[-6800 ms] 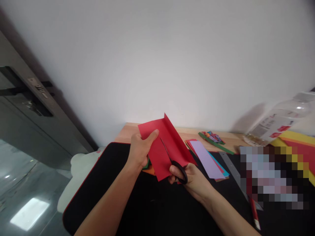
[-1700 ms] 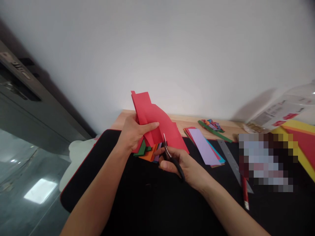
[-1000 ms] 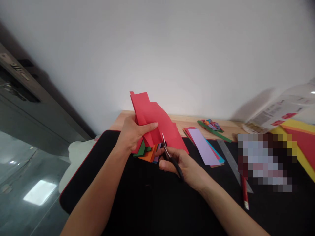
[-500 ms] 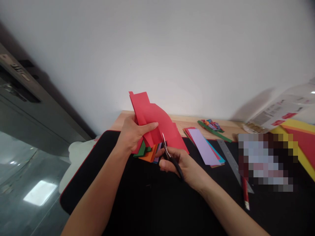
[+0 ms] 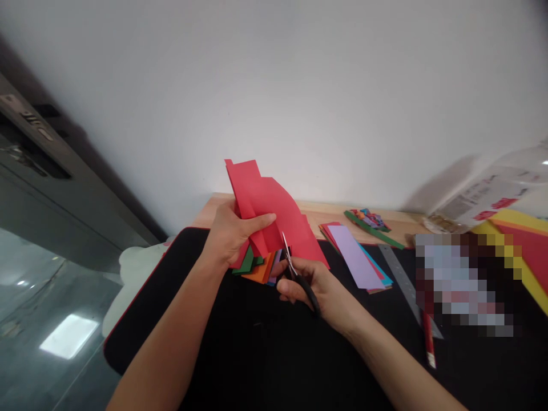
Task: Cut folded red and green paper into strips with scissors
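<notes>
My left hand [image 5: 233,234] is closed on a red sheet of paper [image 5: 265,205], holding it upright above the black mat [image 5: 257,354], thumb across its front. My right hand [image 5: 319,288] grips black-handled scissors [image 5: 297,274] whose blades point up into the lower edge of the red paper. Under the paper lies a small pile of cut pieces, green and orange [image 5: 254,268].
A stack of coloured strips with a lilac one on top [image 5: 357,257] lies right of my hands. Beyond it are a metal ruler [image 5: 406,285], a red pencil [image 5: 428,345], green strips and scraps [image 5: 370,220], yellow and red sheets [image 5: 528,245], and a plastic bottle [image 5: 492,194]. A white wall stands behind.
Since the oldest frame the red paper has been turned and raised, and the scissors sit lower at its bottom edge. Over the last second almost nothing has moved.
</notes>
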Demonstrator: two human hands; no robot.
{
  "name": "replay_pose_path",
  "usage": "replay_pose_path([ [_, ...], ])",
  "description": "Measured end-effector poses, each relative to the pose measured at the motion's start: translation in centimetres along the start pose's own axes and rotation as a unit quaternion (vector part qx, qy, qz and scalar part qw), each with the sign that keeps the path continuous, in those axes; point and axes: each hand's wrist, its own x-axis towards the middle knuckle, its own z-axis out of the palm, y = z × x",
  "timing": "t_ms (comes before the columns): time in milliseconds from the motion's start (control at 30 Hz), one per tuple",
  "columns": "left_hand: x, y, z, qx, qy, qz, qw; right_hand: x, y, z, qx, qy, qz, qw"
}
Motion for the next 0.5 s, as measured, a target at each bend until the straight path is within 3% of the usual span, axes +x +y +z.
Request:
replay_pose_path([
  [500, 0.04, 0.04, 0.02, -0.006, -0.002, -0.002, 1.000, -0.01, -0.12, 0.18, 0.016, 0.002, 0.004, 1.000],
])
